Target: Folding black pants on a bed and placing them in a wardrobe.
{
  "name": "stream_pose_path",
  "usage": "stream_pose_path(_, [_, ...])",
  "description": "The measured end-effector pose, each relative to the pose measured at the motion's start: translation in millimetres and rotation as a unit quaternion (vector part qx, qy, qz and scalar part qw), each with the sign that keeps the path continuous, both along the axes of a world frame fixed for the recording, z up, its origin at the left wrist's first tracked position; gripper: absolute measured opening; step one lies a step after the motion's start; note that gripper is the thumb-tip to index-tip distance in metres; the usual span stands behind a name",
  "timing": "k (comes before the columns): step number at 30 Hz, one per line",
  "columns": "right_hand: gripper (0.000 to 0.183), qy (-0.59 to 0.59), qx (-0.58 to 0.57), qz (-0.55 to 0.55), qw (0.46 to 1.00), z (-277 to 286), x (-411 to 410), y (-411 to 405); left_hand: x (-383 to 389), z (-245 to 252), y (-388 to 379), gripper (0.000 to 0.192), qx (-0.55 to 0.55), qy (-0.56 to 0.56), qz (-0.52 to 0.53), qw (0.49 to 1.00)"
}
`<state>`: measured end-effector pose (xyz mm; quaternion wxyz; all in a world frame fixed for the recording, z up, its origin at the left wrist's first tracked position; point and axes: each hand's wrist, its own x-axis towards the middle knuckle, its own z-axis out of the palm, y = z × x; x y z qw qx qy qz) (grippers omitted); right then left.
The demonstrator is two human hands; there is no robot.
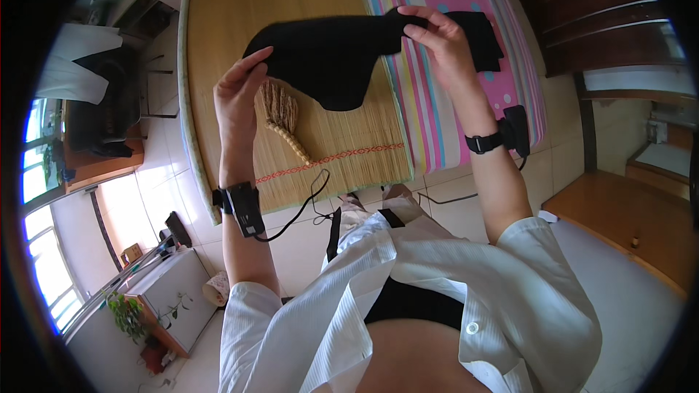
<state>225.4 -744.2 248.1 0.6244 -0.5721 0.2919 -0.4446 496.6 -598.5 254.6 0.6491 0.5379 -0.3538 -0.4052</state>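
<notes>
A black cloth garment point(333, 57) is stretched sideways in the air over the bed. My left hand point(243, 82) pinches its left end between thumb and fingers. Its right end is pinched by my right hand point(439, 38), higher up in the view. Behind my right hand, another piece of black cloth point(480, 41) lies on the pink striped and dotted sheet point(505, 84). Under the held garment, a small whisk brush of dried stalks with a braided handle point(289, 139) rests on the woven straw mat point(360, 166). The brush's upper end is partly hidden.
Black devices with cables are strapped to both forearms, and a cable point(297, 213) loops near the bed's front edge. At left stand a chair holding dark cloth point(104, 98) and a white cabinet point(175, 295) with a plant point(126, 316). A wooden surface point(622, 218) is at right.
</notes>
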Motion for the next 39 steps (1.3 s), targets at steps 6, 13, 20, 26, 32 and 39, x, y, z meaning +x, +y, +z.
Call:
stream_pose_path(6, [0.019, 0.085, 0.002, -0.013, 0.996, -22, -10, 30, -20, -46, 24, 0.024, 0.023, -0.015, 0.009, 1.000])
stream_pose_path(13, [0.020, 0.267, 0.004, 0.021, 0.963, -213, -30, 94, -53, -214, 96, 0.028, 0.273, 0.106, -0.085, 0.952])
stream_pose_path(20, [0.021, 0.378, 0.161, 0.089, 0.907, -269, -78, 149, -88, -237, 157, 0.032, 0.395, 0.124, -0.150, 0.898])
stream_pose_path(26, [0.041, 0.136, 0.219, 0.076, 0.963, -156, -64, 99, -64, -138, 121, 0.042, 0.274, 0.136, -0.148, 0.941])
stream_pose_path(32, [0.074, 0.286, 0.017, 0.137, 0.948, -132, -33, 102, -64, -105, 94, 0.061, 0.169, 0.100, -0.206, 0.959])
stream_pose_path(39, [0.032, 0.136, 0.265, 0.141, 0.944, -62, -50, 91, -37, -54, 108, 0.041, 0.164, 0.216, -0.134, 0.953])
